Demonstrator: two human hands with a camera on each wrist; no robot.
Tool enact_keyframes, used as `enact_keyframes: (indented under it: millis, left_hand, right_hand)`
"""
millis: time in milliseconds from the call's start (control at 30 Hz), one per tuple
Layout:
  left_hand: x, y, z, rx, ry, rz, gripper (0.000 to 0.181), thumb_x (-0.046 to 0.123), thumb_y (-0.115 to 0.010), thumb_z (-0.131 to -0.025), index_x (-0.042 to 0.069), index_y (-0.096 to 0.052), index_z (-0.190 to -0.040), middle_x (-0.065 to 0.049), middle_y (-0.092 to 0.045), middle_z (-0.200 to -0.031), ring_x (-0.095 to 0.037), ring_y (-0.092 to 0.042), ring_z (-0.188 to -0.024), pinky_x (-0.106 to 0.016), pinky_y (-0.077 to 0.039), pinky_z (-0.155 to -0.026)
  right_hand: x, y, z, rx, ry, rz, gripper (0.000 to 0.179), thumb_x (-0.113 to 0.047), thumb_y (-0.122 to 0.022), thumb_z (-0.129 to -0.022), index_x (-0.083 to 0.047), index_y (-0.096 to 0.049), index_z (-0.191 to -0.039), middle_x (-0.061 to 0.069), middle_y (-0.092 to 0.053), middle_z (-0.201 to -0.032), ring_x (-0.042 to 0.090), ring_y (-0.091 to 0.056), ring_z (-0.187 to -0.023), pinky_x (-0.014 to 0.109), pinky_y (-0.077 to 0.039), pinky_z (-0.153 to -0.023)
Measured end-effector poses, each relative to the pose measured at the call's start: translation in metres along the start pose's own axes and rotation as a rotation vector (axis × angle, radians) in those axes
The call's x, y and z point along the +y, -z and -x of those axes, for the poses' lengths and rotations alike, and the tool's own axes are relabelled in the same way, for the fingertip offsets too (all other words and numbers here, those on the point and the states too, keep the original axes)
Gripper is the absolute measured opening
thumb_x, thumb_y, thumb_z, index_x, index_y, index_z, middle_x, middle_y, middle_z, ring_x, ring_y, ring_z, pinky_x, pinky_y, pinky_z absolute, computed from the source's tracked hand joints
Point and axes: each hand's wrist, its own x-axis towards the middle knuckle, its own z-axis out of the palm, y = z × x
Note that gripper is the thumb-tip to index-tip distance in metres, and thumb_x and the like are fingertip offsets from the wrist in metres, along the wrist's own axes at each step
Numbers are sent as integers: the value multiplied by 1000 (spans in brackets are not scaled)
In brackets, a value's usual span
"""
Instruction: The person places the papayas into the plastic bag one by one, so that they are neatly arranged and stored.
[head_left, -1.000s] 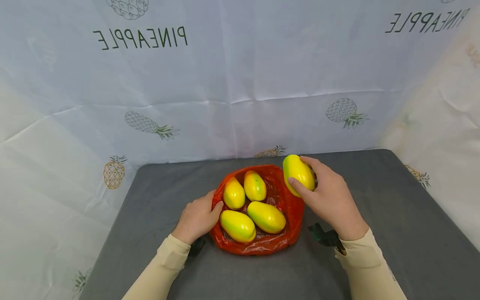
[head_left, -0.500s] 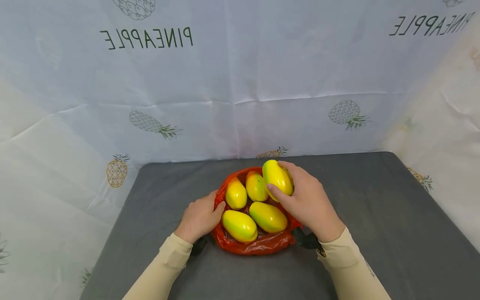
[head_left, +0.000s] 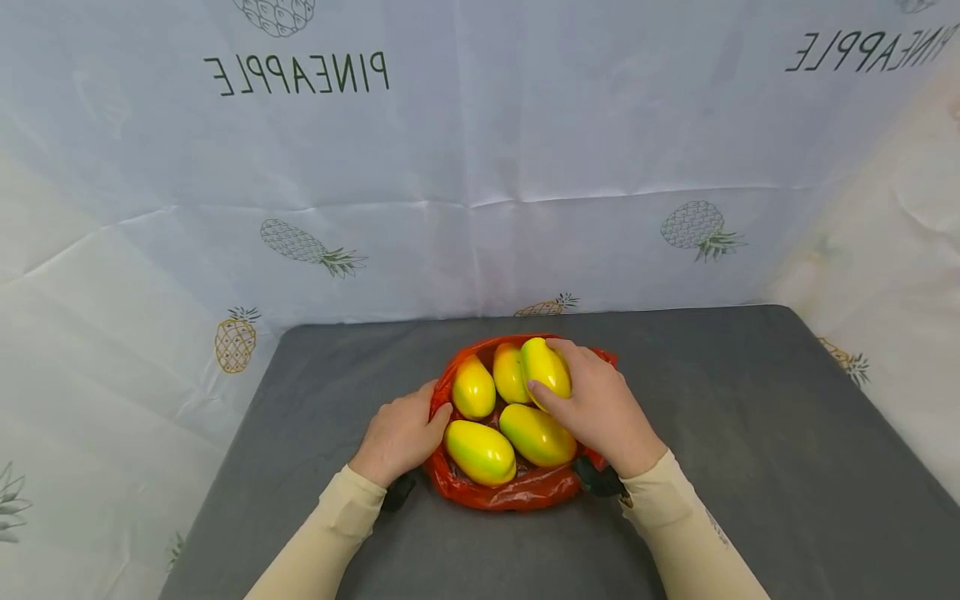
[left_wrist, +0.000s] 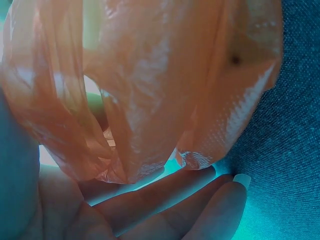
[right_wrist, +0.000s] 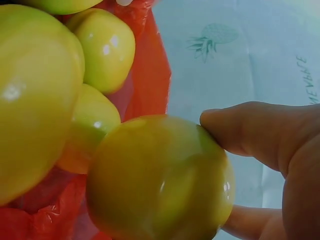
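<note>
A red plastic bag [head_left: 510, 498] lies spread wide on the table, its mouth facing up. Its left rim is pinched by my left hand [head_left: 401, 435]; in the left wrist view several fingers [left_wrist: 165, 200] lie against the bag's thin crinkled side. Over the right part of the bag, my right hand [head_left: 600, 404] grips a yellow mango [head_left: 546, 367] between thumb and fingers. Several more mangoes lie inside: one at the left [head_left: 473, 388], a reddish-tipped mango [head_left: 507, 375] behind the held one, and two in front, a mango [head_left: 480, 452] and another mango [head_left: 537, 435].
A dark grey cloth covers the table [head_left: 750, 433]. Behind it and at both sides hangs a pale curtain [head_left: 480, 150] printed with pineapples. Dark straps [head_left: 597, 477] sit at the wrists.
My right hand has carried its mango leftward from beyond the bag's right rim, then down into the bag's opening. The left hand keeps its hold on the rim.
</note>
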Motion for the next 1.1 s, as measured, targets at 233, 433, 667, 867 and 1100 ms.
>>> enact_keyframes:
  millis: [233,433,667,867,1100]
  left_hand:
    - [0,1,1,-2,-3,0,43,37,-62,-108,9,-65,-140,-10,-79,-114,-24,-68,-78,-51,-64,-78]
    - [1,1,1,-3,-1,-5,41,37,-62,-108,9,-66,-138,-10,-79,-111,-23,-67,-76,-50,-63,-76]
    - [2,2,0,-3,-1,-1,41,36,-62,-108,9,-66,-137,-10,-79,-110,-23,-67,-76,-49,-63,-75]
    - [3,2,0,-3,4,2,41,36,-63,-107,8,-66,-138,-10,-79,-109,-23,-67,-75,-49,-62,-74]
    - [3,1,-1,-2,-4,-9,39,36,-63,-107,9,-67,-135,-8,-79,-105,-22,-65,-73,-46,-61,-71]
  right_hand:
    - [5,-3,-3,-7,-6,11,69,-43,-75,-99,-8,-54,-155,13,-68,-142,29,-67,-111,49,-61,-90]
    - [8,-5,-5,-29,-26,11,69,-43,-74,-100,-8,-53,-155,14,-68,-142,30,-67,-112,50,-61,-91]
    - [11,-5,-6,-40,-52,29,69,-41,-74,-99,-6,-52,-155,15,-69,-138,31,-67,-109,50,-61,-89]
    - [14,-6,-8,-52,-75,29,70,-41,-73,-99,-5,-51,-155,17,-69,-138,31,-67,-107,49,-61,-87]
    - [18,-8,-10,-63,-98,24,72,-40,-73,-99,-2,-48,-155,19,-68,-137,31,-66,-105,47,-62,-85]
